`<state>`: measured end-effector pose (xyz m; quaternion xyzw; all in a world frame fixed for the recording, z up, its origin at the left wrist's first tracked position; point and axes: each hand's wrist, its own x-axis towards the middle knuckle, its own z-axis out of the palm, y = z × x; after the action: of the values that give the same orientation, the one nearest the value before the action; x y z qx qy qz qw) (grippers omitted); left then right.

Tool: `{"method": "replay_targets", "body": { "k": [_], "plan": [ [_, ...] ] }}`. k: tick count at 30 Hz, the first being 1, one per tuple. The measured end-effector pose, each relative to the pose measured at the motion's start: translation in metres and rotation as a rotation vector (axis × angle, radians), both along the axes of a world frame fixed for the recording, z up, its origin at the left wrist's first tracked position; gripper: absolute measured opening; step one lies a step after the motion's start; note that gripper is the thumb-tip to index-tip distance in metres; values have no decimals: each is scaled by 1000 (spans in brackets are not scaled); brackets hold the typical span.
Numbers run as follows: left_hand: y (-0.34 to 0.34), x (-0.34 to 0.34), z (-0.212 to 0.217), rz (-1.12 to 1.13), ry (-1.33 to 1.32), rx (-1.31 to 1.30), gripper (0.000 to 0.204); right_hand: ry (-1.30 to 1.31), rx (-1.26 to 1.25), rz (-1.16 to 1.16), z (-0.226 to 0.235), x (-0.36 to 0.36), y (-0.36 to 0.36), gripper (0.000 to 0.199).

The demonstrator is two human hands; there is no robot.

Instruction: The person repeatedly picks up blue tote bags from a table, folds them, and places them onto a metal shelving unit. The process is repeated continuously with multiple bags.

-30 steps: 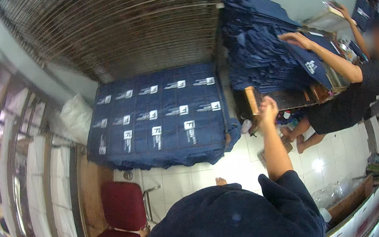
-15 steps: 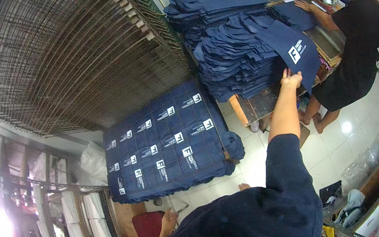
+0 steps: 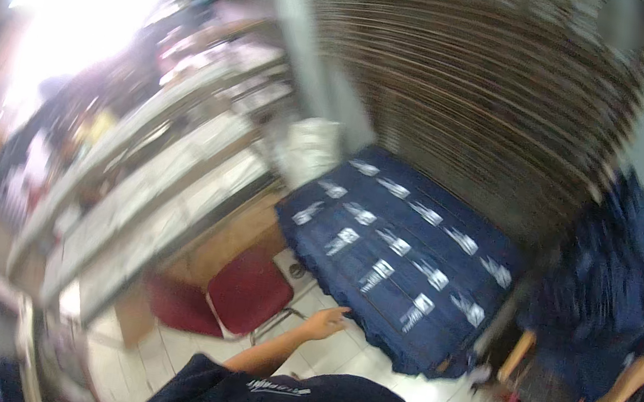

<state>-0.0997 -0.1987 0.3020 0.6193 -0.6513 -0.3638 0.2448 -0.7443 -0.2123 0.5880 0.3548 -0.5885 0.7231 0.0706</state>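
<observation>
1. The left hand (image 3: 327, 320) was extended forward with fingers loosely spread and grasping nothing; it hovered just short of the near edge of the flat spread of navy cloth pieces (image 3: 402, 252), apart from it.
2. That spread lay on a low surface ahead and slightly right of the left hand, its long axis running from near-left to far-right, with rows of white labels (image 3: 378, 274) facing up.
3. The right hand (image 3: 643, 370) was raised at the far right, fingers splayed and released, against the blurred pile of navy cloth (image 3: 606, 271); whether it touched the pile could not be told.
4. The left hand was clearly nearer the spread; the right, nearer the pile.
5. A red chair (image 3: 246, 294) stood below-left of the spread.
</observation>
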Motion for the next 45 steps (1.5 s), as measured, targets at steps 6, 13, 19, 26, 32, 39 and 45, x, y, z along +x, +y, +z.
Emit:
{"method": "replay_targets", "body": {
  "k": [6, 13, 19, 26, 32, 39, 45],
  "plan": [
    [-35, -31, 26, 143, 459, -199, 45, -148, 348, 905, 15, 249, -109, 74],
    [-9, 105, 81, 505, 834, -274, 71, -368, 542, 1850, 46, 531, -85, 62],
    [26, 213, 116, 350, 954, -464, 100, -355, 495, 2015, 76, 662, -91, 59],
    [80, 274, 169, 344, 1053, -356, 53, -404, 537, 2001, 45, 758, -148, 53],
    [71, 328, 160, 593, 911, -314, 50, -808, 1030, 2298, -125, 726, -106, 75],
    [53, 372, 118, 657, 853, -73, 61, -156, 1223, 1664, -177, 788, -106, 52],
    [9, 424, 234, 589, 1024, -187, 68, -183, 904, 1872, -52, 855, -165, 57]
  ]
}}
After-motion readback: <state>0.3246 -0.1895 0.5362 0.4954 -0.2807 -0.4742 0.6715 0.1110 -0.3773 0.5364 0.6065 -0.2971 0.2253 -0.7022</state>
